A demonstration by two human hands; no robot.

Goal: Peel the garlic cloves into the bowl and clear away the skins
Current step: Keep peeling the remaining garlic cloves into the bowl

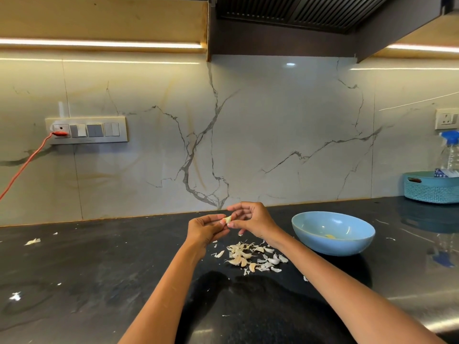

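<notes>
Head view: left hand (206,228) and right hand (250,219) both pinch one garlic clove (227,219) beside one bowl (332,233).

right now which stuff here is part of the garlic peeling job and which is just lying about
Part of the job:
garlic clove pinched between left hand and right hand
blue bowl
pile of cloves and skins

Just lying about:
teal basket
spray bottle
orange cord

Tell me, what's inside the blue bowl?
Inside the blue bowl only a small yellowish bit shows, maybe peeled garlic. The near rim hides the rest of the bottom.
</notes>
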